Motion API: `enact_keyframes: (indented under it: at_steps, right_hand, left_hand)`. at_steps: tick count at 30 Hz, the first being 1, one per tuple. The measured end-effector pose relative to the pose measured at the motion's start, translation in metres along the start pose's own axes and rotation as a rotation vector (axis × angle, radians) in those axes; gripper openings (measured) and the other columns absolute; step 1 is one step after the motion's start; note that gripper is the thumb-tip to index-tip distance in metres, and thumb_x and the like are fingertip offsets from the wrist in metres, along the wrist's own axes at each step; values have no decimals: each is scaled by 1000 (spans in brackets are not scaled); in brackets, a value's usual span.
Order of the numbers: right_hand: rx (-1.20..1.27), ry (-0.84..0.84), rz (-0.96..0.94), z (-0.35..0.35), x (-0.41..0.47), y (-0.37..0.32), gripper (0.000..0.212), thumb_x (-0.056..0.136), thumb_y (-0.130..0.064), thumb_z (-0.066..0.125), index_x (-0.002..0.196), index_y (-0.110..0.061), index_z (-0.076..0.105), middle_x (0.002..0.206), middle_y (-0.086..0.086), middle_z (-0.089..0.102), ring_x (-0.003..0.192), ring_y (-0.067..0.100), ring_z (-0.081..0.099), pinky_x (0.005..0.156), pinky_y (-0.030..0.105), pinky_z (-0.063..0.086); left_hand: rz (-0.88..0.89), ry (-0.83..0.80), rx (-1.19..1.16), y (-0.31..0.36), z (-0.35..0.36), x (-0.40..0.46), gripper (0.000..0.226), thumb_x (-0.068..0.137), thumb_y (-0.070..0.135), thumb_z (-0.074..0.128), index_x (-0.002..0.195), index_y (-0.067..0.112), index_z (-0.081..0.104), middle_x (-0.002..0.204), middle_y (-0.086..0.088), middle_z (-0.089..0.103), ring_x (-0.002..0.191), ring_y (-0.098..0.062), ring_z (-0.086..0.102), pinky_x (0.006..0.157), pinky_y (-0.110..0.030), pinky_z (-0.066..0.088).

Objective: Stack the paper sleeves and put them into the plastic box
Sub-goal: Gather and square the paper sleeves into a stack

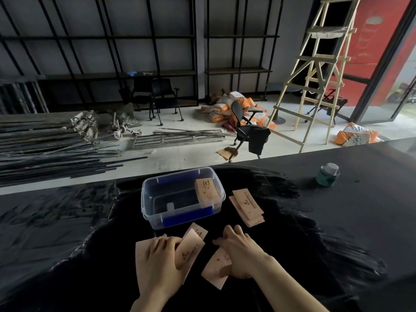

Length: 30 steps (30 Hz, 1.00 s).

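A clear plastic box [148, 212] with blue clips stands on the black table, with a stack of tan paper sleeves [206, 192] leaning inside its right end. Another small pile of sleeves [246, 206] lies just right of the box. In front of the box, my left hand [161, 257] rests flat on several overlapping sleeves [191, 248], fingers curled over their edge. My right hand [238, 248] presses down on a single sleeve [216, 267], which lies flat on the table and pokes out to the left of the palm.
A green can with a white lid [327, 175] stands at the table's far right. Beyond the table edge lie metal poles [45, 143], an office chair [249, 129], orange sacks and a wooden ladder [315, 70].
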State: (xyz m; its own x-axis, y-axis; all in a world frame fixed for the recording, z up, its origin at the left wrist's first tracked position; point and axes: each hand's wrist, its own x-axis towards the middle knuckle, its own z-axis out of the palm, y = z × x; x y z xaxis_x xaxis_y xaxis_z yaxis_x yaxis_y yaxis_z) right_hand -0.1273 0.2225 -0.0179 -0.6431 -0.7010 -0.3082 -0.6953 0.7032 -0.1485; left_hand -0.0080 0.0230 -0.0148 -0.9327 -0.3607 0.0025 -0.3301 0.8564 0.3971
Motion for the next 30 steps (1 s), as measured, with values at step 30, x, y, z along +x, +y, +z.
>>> enact_keyframes:
  at_steps: [30]
  right_hand:
    - [42, 481, 35, 34, -8, -14, 65, 91, -43, 66, 148, -21, 45, 133, 1, 63, 123, 26, 57, 105, 40, 51]
  left_hand:
    - [105, -1, -553, 35, 30, 26, 12, 94, 41, 55, 106, 39, 52, 105, 15, 67, 97, -8, 69, 83, -36, 62]
